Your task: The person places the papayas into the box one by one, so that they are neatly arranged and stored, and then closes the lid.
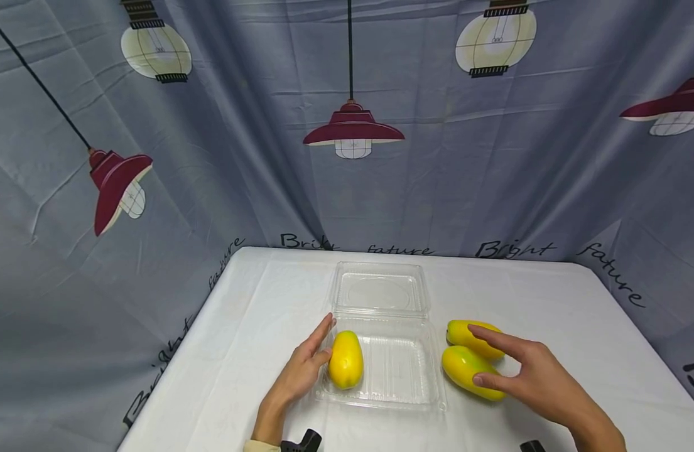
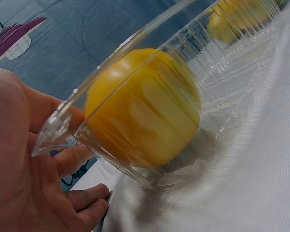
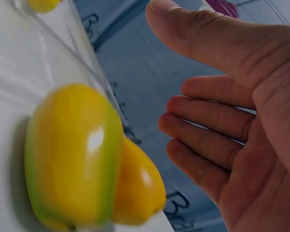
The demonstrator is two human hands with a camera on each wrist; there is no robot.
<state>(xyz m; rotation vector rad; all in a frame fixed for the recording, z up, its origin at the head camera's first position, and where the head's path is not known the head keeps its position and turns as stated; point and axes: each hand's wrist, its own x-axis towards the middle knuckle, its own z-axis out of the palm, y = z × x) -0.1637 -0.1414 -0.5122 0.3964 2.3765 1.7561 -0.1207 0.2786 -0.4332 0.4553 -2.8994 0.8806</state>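
Observation:
A clear plastic clamshell box (image 1: 400, 370) lies with its lid (image 1: 379, 289) folded back on the far side. Inside its left half sits a yellow, oblong, mango-like fruit (image 1: 346, 360). My left hand (image 1: 301, 370) is at the box's left wall, thumb beside that fruit and the other fingers loosely extended outside; in the left wrist view the clear wall (image 2: 150, 111) crosses in front of the fruit. Two similar fruits, streaked green, lie right of the box: a nearer one (image 1: 465, 370) and a farther one (image 1: 465, 331). Over them hovers my right hand (image 1: 541, 380), thumb and fingers spread, holding nothing.
A white cloth covers the table (image 1: 256, 314). Behind and at both sides hangs a grey-blue curtain (image 1: 239, 157) printed with lamps and lettering. Black wrist mounts show at the bottom edge of the head view.

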